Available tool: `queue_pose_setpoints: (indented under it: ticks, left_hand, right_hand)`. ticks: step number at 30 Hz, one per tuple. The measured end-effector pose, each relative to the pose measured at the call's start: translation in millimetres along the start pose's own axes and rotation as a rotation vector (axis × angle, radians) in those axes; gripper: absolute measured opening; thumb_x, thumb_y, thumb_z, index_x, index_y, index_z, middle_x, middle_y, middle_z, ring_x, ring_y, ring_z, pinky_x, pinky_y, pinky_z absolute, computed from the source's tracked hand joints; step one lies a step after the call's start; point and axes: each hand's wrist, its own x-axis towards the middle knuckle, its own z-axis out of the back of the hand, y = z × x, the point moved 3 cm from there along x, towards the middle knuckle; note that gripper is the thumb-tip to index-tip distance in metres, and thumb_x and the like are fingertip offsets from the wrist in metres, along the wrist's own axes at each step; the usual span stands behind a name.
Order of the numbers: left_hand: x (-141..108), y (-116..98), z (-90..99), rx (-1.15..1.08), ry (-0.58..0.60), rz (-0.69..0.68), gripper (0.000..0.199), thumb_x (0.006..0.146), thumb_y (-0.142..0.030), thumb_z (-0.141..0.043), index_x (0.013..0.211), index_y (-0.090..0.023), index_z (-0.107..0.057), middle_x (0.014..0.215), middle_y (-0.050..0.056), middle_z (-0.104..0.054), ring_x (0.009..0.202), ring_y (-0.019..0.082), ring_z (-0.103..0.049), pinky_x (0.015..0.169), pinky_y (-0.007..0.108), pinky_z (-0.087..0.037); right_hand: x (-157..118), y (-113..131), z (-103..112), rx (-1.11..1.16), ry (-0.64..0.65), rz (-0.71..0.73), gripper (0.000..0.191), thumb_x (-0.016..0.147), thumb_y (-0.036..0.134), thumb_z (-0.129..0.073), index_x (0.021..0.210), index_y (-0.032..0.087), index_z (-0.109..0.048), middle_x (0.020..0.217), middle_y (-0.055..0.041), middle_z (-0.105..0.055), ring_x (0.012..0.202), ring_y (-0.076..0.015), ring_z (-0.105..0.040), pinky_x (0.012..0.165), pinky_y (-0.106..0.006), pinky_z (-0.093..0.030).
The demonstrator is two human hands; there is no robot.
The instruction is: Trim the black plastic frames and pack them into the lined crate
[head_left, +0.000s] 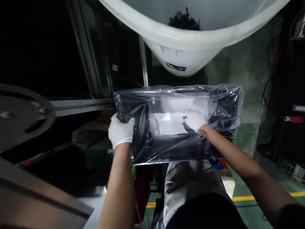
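Note:
A long black box [171, 148] lies across in front of me, with a clear plastic liner [221, 109] spread over its rim and down inside. Its bottom shows a bright white surface [169, 124] under the plastic. At the left end, my left hand [121, 130], in a white glove, grips the edge with the thumb on the near face and the fingers around the outside. Inside the box, my gloved right hand [194, 119] reaches down by the white bottom, fingers pointing left and apart from the thumb. One bare fingertip shows; nothing is visible in that hand.
Beyond the box stands a big white tub [183, 41] with dark scraps [184, 21] in it. A metal frame bar [83, 105] and a round wheel [21, 117] are at the left. Dark equipment [286, 95] lines the right, above a green floor with a yellow line [247, 198].

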Motion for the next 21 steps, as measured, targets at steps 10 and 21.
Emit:
queue_pose_setpoints:
  ticks: [10,21]
  left_hand:
    - [-42.7,32.8,-4.2,-0.023,0.223,0.010,0.033,0.108,-0.039,-0.060,0.128,-0.017,-0.074,0.126,0.017,-0.081,0.115,0.032,-0.078,0.100,0.044,-0.061]
    - [-162.1,9.5,0.9,0.053,0.071,-0.251,0.057,0.105,-0.030,-0.041,0.155,-0.011,-0.058,0.147,0.034,-0.063,0.139,0.044,-0.065,0.114,0.062,-0.053]
  right_hand:
    - [-172.6,-123.9,94.0,0.100,-0.372,-0.569,0.061,0.094,0.060,-0.051,0.135,0.015,-0.055,0.136,-0.0277,-0.065,0.138,-0.0445,-0.062,0.113,-0.058,-0.054]
    - [-174.7,-158.6,26.1,0.041,-0.027,-0.691,0.047,0.097,0.058,-0.035,0.122,0.025,-0.057,0.104,-0.0284,-0.079,0.110,-0.0513,-0.079,0.094,-0.061,-0.065]
